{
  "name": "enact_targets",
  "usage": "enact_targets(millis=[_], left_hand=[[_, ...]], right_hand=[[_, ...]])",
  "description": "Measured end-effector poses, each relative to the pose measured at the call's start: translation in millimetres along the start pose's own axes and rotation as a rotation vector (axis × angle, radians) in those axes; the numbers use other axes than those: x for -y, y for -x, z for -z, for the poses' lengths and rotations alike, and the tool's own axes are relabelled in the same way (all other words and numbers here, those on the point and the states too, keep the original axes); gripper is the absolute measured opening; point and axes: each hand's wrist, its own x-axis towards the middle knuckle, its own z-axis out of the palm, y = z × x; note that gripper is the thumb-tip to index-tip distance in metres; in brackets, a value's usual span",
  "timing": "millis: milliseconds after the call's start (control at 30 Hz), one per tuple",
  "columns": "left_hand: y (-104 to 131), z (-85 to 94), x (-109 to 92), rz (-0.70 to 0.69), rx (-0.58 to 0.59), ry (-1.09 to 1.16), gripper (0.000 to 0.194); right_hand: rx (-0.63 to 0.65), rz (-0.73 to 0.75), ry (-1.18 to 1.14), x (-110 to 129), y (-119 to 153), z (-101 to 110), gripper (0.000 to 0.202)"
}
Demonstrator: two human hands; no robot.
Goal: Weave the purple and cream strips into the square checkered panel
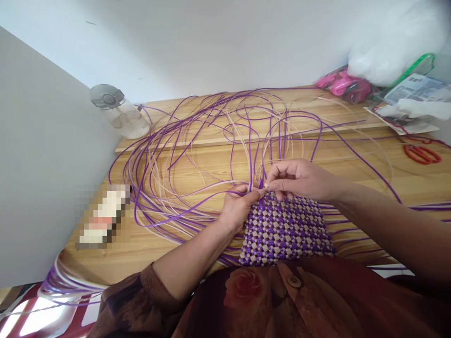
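Note:
A woven panel (pixel 287 230) of purple and beige strands lies on the wooden table at my front edge, with long loose strands (pixel 186 117) fanning out from its sides and far edge. My left hand (pixel 237 206) grips the panel's far left corner, thumb on top and fingers curled beneath. Just right of it, my right hand (pixel 291 178) pinches a pale strand between thumb and forefinger at the far edge. The two thumb tips nearly meet there. The exact crossing of strands under the fingertips is partly hidden.
A clear bottle with a grey lid (pixel 120 112) stands at the back left. On the left lies a pixelated item (pixel 104 218). Red-handled scissors (pixel 422 154), a pink bundle (pixel 345 84) and a white plastic bag (pixel 394 42) are at the right. A raised board (pixel 317 112) runs along the back.

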Motion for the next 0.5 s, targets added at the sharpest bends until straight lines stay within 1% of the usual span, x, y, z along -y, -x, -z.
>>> enact_targets(millis=[67,133,233,333,433,500], left_hand=[[0,-0.2,0,0.005,0.003,0.013,0.027],[0,-0.1,1,0.004,0.004,0.020,0.026],[0,0.8,2,-0.008,0.012,0.007,0.025],[-1,1.9,2,-0.017,0.018,-0.013,0.026],[-3,2.8,3,-0.023,0.030,-0.003,0.025],[-4,3.0,4,-0.020,0.051,0.020,0.024]], right_hand=[[-0.103,-0.053,0.016,-7,-6,1,0.029],[-0.149,-0.095,0.011,-13,-10,3,0.030],[-0.152,-0.104,0.010,-17,-14,3,0.030],[-0.117,-0.110,0.068,-10,-18,2,0.031],[-0.086,-0.080,0.278,1,-20,-1,0.028],[-0.087,0.003,0.490,7,-20,-5,0.024]])
